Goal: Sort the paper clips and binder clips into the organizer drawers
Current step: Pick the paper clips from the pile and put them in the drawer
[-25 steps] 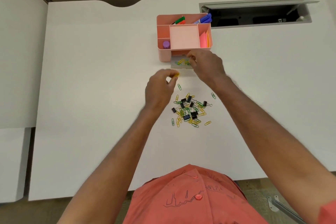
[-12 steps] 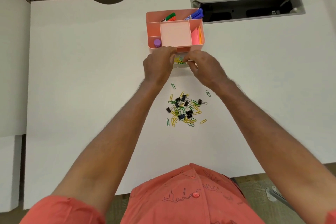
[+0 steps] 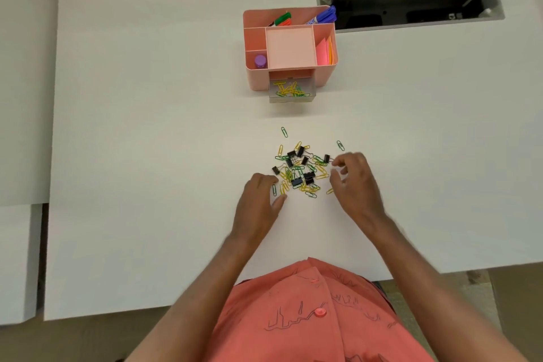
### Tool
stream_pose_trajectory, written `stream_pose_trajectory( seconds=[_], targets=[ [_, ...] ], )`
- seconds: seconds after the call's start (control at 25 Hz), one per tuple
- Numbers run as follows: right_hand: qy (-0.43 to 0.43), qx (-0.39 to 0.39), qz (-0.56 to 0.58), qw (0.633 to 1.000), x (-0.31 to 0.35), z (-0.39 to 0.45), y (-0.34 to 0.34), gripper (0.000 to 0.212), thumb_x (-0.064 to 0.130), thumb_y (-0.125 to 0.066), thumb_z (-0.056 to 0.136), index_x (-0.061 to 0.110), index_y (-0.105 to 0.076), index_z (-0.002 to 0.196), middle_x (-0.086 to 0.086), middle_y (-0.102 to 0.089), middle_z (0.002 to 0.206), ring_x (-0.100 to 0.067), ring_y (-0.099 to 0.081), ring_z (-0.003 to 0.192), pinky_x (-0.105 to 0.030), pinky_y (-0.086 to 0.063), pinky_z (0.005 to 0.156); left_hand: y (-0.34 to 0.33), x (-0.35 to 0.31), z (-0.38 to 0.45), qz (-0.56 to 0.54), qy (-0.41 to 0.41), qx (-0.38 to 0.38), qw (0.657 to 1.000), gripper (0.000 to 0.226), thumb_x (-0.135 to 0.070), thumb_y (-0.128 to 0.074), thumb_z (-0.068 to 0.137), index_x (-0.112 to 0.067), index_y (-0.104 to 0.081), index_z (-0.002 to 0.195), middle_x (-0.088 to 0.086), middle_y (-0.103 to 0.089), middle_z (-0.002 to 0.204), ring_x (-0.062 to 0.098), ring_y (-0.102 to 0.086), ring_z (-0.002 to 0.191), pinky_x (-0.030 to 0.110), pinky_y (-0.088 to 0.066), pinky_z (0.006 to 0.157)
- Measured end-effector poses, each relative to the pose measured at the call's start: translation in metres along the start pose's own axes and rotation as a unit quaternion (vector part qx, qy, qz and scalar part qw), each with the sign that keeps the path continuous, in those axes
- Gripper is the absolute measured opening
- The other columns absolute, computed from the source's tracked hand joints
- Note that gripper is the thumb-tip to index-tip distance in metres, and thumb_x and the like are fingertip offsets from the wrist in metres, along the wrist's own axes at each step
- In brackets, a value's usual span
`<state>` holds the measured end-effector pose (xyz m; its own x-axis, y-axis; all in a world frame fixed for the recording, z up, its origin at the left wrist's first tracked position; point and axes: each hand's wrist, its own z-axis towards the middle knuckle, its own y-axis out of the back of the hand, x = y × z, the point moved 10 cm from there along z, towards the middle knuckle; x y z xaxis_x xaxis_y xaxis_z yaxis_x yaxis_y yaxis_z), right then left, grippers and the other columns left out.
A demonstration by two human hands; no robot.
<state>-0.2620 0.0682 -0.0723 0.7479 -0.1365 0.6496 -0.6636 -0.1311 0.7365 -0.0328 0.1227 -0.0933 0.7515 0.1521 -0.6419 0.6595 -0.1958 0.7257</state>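
- Both hands have come back from the organizer drawer, where they were half a second ago, to the pile of clips on the near half of the white desk [image 3: 147,156].
- Nearest the person, the left hand [image 3: 258,200] rests at the pile's left edge, fingers curled downward over the desk; whether they grasp a clip cannot be told.
- Opposite it, the right hand [image 3: 354,182] hovers at the pile's right edge with fingers loosely curled and parted, holding nothing visible.
- Between the hands lies the pile [image 3: 301,170]: yellow and green paper clips tangled with black binder clips.
- Just beyond the pile, a lone green paper clip [image 3: 284,132] and another green one [image 3: 340,145] lie apart.
- Farther off stands the pink organizer [image 3: 255,79], its clear drawer [image 3: 292,92] pulled out and holding yellow and green paper clips.
- Behind that, the organizer's top compartments hold markers [image 3: 324,15], a purple cap [image 3: 260,61] and sticky notes [image 3: 322,51].
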Motion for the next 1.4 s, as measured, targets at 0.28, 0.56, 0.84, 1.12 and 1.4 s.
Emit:
stream_pose_trajectory(
  seconds=[0.28,0.56,0.84,1.12,1.4],
  targets=[
    [0.011,0.098,-0.107,0.989,-0.003,-0.028,-0.037,0.073,0.034,-0.083,0.081,0.016,-0.049,0.143,-0.003,-0.048,0.136,-0.026,-0.042,0.125,-0.039,-0.049,0.096,-0.019,-0.022,0.006,0.077,-0.040,0.043,0.995,0.056,-0.004,-0.063,0.093,-0.008,-0.045,0.146,0.013,-0.052,0.128,0.030,-0.051,0.115,0.040,-0.051,0.093],
    [0.047,0.103,-0.109,0.988,0.015,-0.013,-0.048,0.056,0.010,-0.077,0.086,0.014,-0.059,0.139,-0.009,-0.056,0.125,-0.029,-0.053,0.118,-0.041,-0.053,0.090,-0.015,-0.024,0.029,0.067,-0.028,0.045,0.996,0.028,-0.009,-0.069,0.091,-0.008,-0.064,0.119,0.010,-0.056,0.116,0.027,-0.055,0.106,0.039,-0.050,0.086],
    [0.032,0.071,-0.101,0.992,0.012,-0.009,-0.038,0.024,0.008,-0.064,0.093,0.013,-0.066,0.116,-0.006,-0.061,0.112,-0.025,-0.060,0.102,-0.036,-0.051,0.079,-0.014,-0.020,0.028,0.064,-0.029,0.058,0.996,0.005,-0.010,-0.063,0.094,-0.010,-0.067,0.097,0.005,-0.058,0.107,0.024,-0.053,0.103,0.038,-0.049,0.082],
    [-0.041,0.052,-0.027,0.997,-0.009,-0.006,-0.026,0.025,0.006,-0.060,0.091,0.015,-0.064,0.113,0.002,-0.057,0.102,-0.016,-0.058,0.081,-0.037,-0.054,0.076,-0.016,-0.020,0.025,0.044,-0.052,0.075,0.995,0.008,-0.011,-0.059,0.096,-0.012,-0.067,0.097,0.004,-0.060,0.104,0.022,-0.051,0.100,0.035,-0.047,0.081],
    [-0.095,0.033,-0.024,0.995,-0.025,-0.013,-0.014,0.029,0.013,-0.065,0.087,0.024,-0.063,0.114,0.006,-0.061,0.093,-0.015,-0.061,0.083,-0.030,-0.047,0.068,-0.011,-0.016,0.026,-0.034,-0.019,0.053,0.998,0.005,-0.017,-0.065,0.093,-0.021,-0.067,0.093,-0.013,-0.059,0.087,0.008,-0.054,0.079,0.025,-0.043,0.070]
  ],
)
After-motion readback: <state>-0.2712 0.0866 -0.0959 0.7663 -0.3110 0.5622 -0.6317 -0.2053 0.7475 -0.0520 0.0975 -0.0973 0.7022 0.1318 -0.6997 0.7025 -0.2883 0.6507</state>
